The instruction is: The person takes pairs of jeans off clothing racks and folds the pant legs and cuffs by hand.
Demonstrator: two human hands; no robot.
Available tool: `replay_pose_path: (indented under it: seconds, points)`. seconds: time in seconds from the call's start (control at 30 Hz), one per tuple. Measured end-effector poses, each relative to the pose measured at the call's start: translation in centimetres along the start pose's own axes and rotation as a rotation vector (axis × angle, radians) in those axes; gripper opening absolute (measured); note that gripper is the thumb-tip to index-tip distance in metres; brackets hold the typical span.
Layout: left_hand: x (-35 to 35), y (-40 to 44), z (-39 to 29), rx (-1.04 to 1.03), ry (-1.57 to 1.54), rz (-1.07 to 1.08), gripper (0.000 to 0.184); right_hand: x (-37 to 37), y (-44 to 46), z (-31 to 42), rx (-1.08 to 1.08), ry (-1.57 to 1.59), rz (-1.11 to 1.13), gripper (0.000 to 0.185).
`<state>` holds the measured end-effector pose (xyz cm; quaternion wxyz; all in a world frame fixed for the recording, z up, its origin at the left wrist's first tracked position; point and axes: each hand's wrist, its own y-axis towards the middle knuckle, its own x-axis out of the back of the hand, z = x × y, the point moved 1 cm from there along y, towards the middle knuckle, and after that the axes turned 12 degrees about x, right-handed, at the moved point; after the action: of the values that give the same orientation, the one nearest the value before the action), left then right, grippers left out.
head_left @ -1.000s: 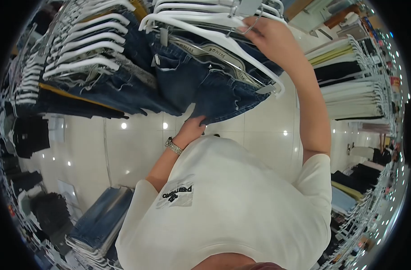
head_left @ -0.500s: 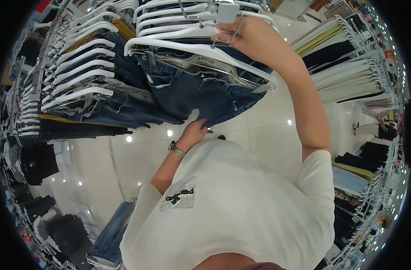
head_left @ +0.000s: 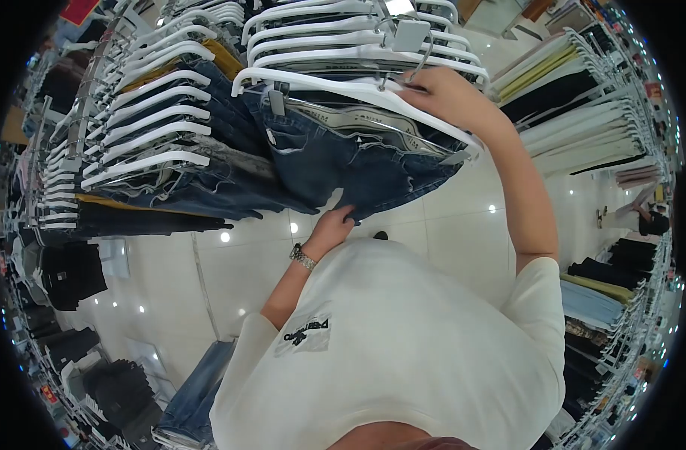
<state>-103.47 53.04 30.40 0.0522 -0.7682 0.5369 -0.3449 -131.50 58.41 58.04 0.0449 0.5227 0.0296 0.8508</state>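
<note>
A pair of dark blue jeans point(head_left: 313, 161) hangs by metal clips from a white hanger point(head_left: 343, 86) at the front of the rack. My right hand point(head_left: 452, 97) is closed on this hanger beside its metal hook, its fingertips partly hidden behind it. Lower down, my left hand point(head_left: 332, 229), with a metal watch on the wrist, pinches the lower part of the jeans. A pale tag or patch point(head_left: 334, 199) shows just above those fingers. More white hangers with denim sit close behind, next to a blank white sign plate point(head_left: 409, 35).
To the left, a rack holds several jeans on white hangers point(head_left: 151, 159). Folded jeans point(head_left: 197, 394) lie at lower left. Along the right side hang light trousers point(head_left: 583, 135) and other garments. Another person point(head_left: 643, 220) stands far right on the shiny tiled floor point(head_left: 268, 262).
The whole view has shifted slightly, so the rack appears farther right and lower. My right hand's fingers, spread around the hook before, are now closed on the hanger. My left hand keeps its pinch.
</note>
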Motion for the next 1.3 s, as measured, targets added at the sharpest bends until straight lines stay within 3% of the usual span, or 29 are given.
replay_pose_path:
  seconds: [0.23,0.33,0.47,0.53,0.67,0.83,1.03,1.13,1.2,1.3]
  points:
    - [0.1,0.7,1.1,-0.033,-0.024,0.012,0.039,-1.0,-7.7,-4.3,-0.163,0.198,0.041,0.022]
    - [0.1,0.9,1.0,-0.038,-0.002,0.032,0.039,-0.9,-12.8,-5.6,-0.272,0.213,-0.060,0.023]
    - [0.5,1.2,0.0,0.012,0.031,0.119,0.039,-0.7,-19.6,-4.2,-0.646,0.339,-0.098,0.026]
    - [-0.1,1.7,-0.5,-0.064,-0.006,0.149,0.039,-1.0,-22.4,-3.1,-0.811,0.442,-0.128,0.027]
    - [-2.1,3.4,-1.0,-0.203,0.045,0.206,0.040,-2.2,-24.7,-1.5,-0.778,0.379,-0.272,0.030]
    - [-4.6,3.8,-2.7,-0.356,0.117,0.447,0.017,-2.3,-20.4,-0.2,-0.608,0.084,-0.265,0.034]
    - [-5.6,3.9,-2.9,-0.371,0.241,0.451,0.019,-5.2,-19.8,-5.9,-0.555,0.175,-0.302,0.037]
    - [-6.0,3.8,-1.7,-0.305,0.227,0.400,0.021,-4.7,-22.0,-6.3,-0.584,0.190,-0.220,0.036]
    - [-5.9,3.6,-1.3,-0.228,0.200,0.395,0.022,-4.9,-24.5,-6.3,-0.636,0.215,-0.288,0.034]
    - [-6.3,3.3,-1.4,-0.156,0.171,0.378,0.028,-4.2,-29.1,-6.2,-0.882,0.442,-0.334,0.029]
